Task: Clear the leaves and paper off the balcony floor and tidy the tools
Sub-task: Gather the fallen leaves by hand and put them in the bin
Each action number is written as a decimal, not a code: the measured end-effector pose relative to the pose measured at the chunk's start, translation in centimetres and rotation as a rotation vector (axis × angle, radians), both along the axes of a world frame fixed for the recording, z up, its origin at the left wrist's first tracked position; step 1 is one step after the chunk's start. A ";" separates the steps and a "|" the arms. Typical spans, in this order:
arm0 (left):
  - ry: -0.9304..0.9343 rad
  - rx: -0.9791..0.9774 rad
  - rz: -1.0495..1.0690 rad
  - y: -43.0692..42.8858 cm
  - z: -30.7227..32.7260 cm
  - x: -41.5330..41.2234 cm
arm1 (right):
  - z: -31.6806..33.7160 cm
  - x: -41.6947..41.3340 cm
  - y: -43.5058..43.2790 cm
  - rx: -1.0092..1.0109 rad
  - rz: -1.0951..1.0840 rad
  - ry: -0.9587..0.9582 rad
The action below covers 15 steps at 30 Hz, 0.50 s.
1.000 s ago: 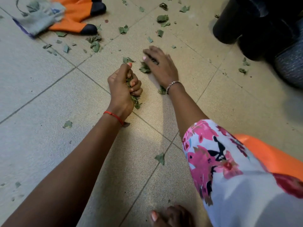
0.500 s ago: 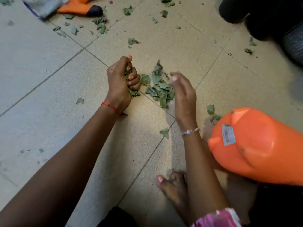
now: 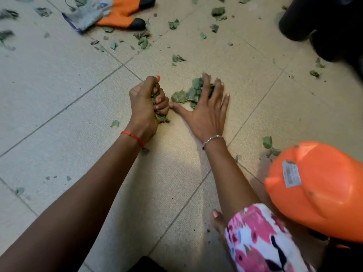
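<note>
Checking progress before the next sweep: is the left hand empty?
No, the left hand grips a bunch of leaves, some poking out below its fingers.

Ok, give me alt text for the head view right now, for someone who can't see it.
The left hand grips a wad of leaves while the right hand lies flat, fingers spread, on a leaf pile on the tiled floor. Leaf scraps lie scattered beyond, by an orange glove; an orange container sits lower right.

Matt, finely ribbed floor tiles (image 3: 59, 99) – glossy smooth orange plastic container (image 3: 322, 193), lower right – knitted grey-and-orange cloth glove (image 3: 110, 14), upper left – dull, crumpled leaves (image 3: 188, 93).
</note>
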<state>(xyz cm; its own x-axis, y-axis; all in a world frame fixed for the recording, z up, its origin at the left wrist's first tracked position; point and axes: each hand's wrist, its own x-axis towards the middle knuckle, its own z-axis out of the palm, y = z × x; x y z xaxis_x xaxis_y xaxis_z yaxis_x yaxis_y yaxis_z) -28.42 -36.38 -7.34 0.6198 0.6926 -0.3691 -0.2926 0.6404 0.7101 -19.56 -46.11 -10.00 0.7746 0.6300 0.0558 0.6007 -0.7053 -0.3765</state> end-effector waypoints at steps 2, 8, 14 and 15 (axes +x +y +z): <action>0.054 0.093 0.018 1.5 0.0 -0.2 | 0.0 0.9 2.7 0.036 0.057 0.000; 0.033 0.144 0.050 4.0 -0.5 -0.4 | 0.2 4.0 8.4 0.115 0.138 0.016; -0.053 -0.014 0.130 4.7 -0.3 -0.7 | 0.5 4.5 10.5 0.092 0.478 0.079; -0.074 -0.052 0.148 4.8 -0.3 -0.9 | 0.3 4.1 10.2 0.125 0.514 0.078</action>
<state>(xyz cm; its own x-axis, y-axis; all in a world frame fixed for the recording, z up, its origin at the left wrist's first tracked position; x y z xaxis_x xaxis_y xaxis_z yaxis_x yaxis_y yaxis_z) -29.35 -31.58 -7.60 0.5390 0.7595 -0.3643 -0.4370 0.6218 0.6499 -15.45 -35.90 -9.69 0.3726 0.9215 0.1093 0.8240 -0.2743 -0.4958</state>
